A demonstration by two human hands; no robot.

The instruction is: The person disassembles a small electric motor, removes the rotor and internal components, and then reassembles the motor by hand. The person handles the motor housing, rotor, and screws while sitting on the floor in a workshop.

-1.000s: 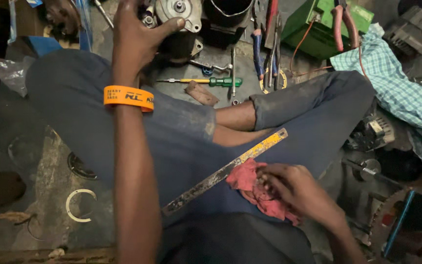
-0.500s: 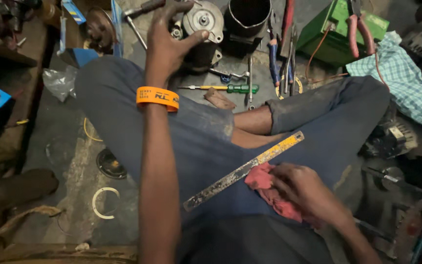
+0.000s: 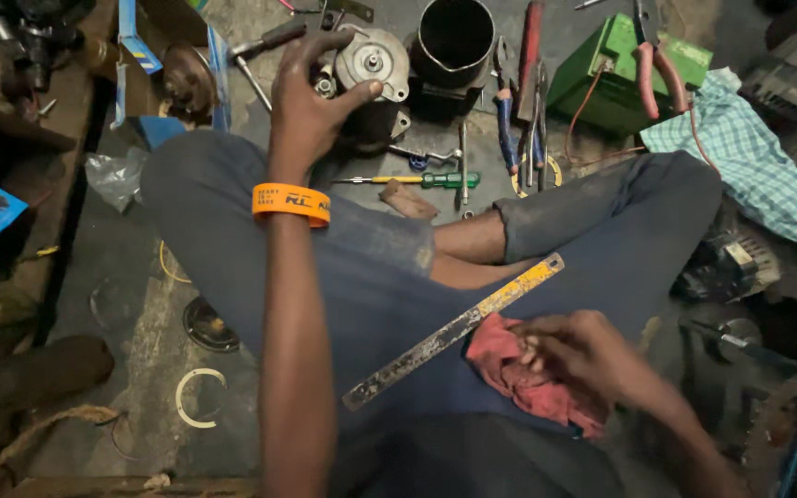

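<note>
On floor ahead, left hand (image 3: pixel 311 97) still grips motor (image 3: pixel 371 69); right hand (image 3: pixel 583 355) stays curled on red rag (image 3: pixel 518 378), ruler (image 3: pixel 454 330) unmoved.

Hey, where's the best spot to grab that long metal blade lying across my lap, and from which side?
Take the hacksaw blade near its bare lower end, from above. It lies flat and slanted across the thigh, so pinch its two long edges. The right hand rests on the red rag beside it; the left hand is on the round motor housing.
</note>
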